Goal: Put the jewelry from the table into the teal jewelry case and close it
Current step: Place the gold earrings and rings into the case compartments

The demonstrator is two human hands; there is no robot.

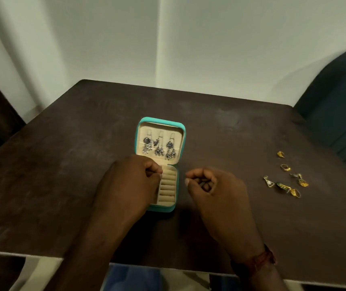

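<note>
The left hand [130, 181] is hanging over the open teal jewelry case [160, 127] at mid-counter [63, 164], and the right hand [214, 190] is hovering just beside it. Both hands' fingers are curling inward; whether they are pinching anything I cannot tell. The gold jewelry [287, 179] is lying near the counter's right edge.

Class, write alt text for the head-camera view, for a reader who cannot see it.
An open teal jewelry case lies on a dark table, dangling earrings hung in its lid. The left hand, fingers curled, covers part of its ring rolls; the right hand is curled beside the case. Gold rings and pendants lie loose to the right.
</note>
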